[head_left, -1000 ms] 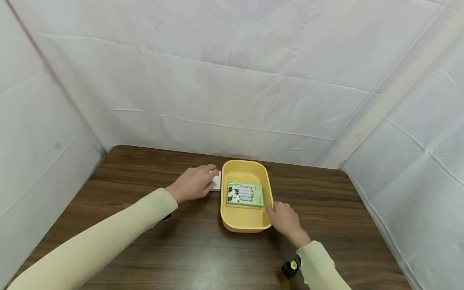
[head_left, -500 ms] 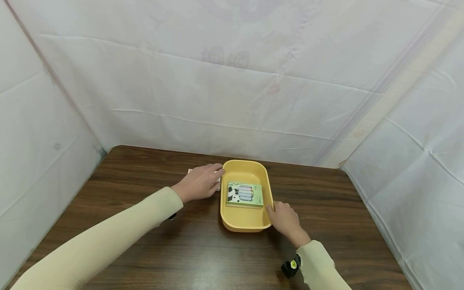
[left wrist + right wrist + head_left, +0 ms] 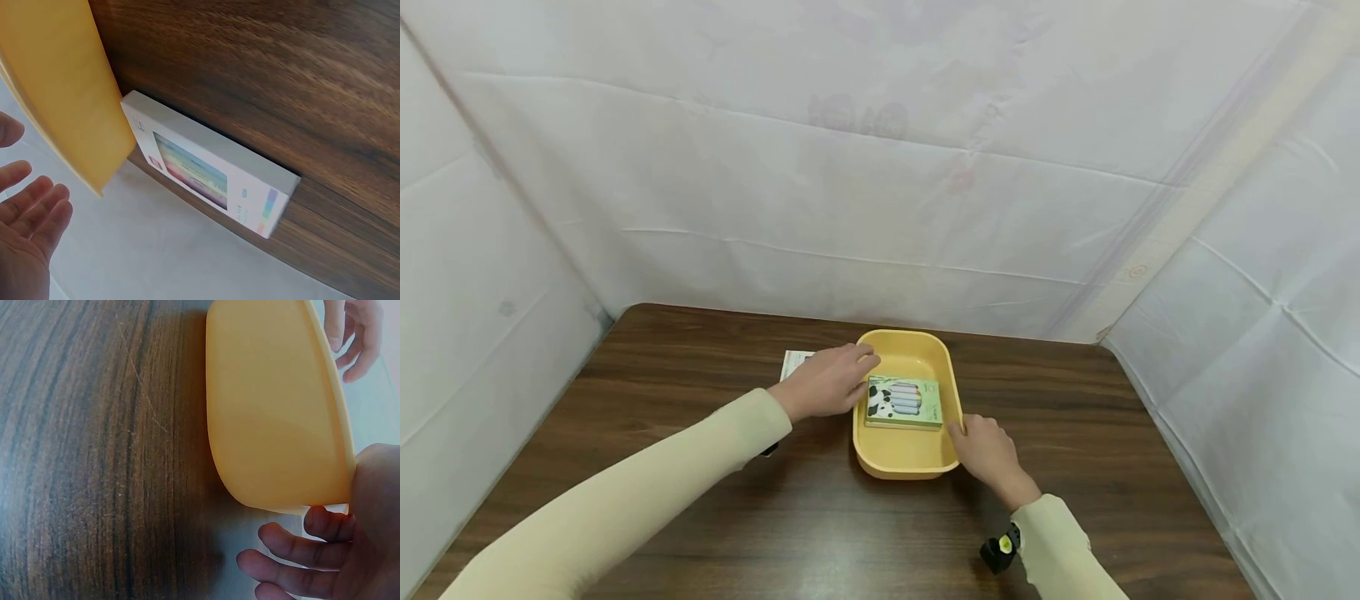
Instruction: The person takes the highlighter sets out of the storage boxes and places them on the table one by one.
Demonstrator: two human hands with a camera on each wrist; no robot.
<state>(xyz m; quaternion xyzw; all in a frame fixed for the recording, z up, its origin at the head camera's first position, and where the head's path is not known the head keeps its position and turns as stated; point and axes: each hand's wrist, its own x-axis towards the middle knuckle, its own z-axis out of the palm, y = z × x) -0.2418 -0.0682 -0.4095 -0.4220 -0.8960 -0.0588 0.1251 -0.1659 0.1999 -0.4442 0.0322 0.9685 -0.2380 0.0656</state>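
Observation:
A yellow plastic bin (image 3: 901, 454) stands on the table. Inside it lies a flat green box (image 3: 905, 403) printed with a panda and pastel-coloured sticks. My left hand (image 3: 829, 382) hovers over the bin's left rim, fingers loosely bent and holding nothing; the left wrist view shows them apart from the wall. Below that hand, a flat white box (image 3: 200, 169) with a rainbow-coloured picture lies against the bin's outer left side; in the head view the hand covers most of it. My right hand (image 3: 988, 454) grips the right rim near the front corner, thumb on the inner side.
The dark wood-grain table (image 3: 715, 533) ends at a white sheet (image 3: 775, 192) hung behind it. More white sheeting stands along the left and right sides. A black wrist device (image 3: 999, 550) hangs under the right sleeve.
My left hand has shifted right, from over the white box to over the bin's rim, so more of that box's left end shows. My right hand keeps its grip; the bin stays put.

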